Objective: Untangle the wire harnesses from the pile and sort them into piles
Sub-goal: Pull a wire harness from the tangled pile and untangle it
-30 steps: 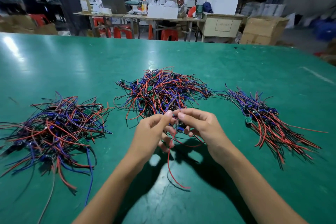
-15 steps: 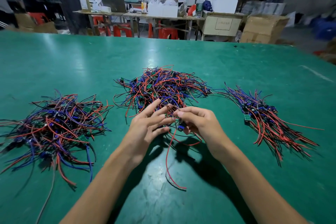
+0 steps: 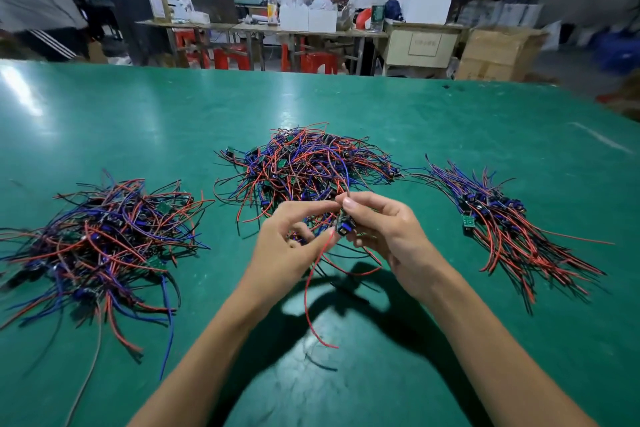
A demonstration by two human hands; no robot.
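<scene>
A tangled pile of red, blue and black wire harnesses (image 3: 304, 163) lies in the middle of the green table (image 3: 450, 121). Just in front of it my right hand (image 3: 384, 229) pinches one harness by its small blue connector (image 3: 344, 227); its red wire (image 3: 310, 298) hangs down in a loop to the table. My left hand (image 3: 291, 236) has its fingers curled and pinches wires of the same harness beside the connector. A loose heap of harnesses (image 3: 100, 236) lies at the left. A straighter, aligned bundle (image 3: 502, 225) lies at the right.
Bare green tabletop stretches behind the piles and in front of my forearms. Beyond the far edge stand work tables (image 3: 263, 28), red stools (image 3: 311, 61), cardboard boxes (image 3: 498, 52) and several people with their backs turned.
My left hand, spread flat on the pile half a second ago, has curled and come back to pinch the wires. Both hands have risen slightly with the harness.
</scene>
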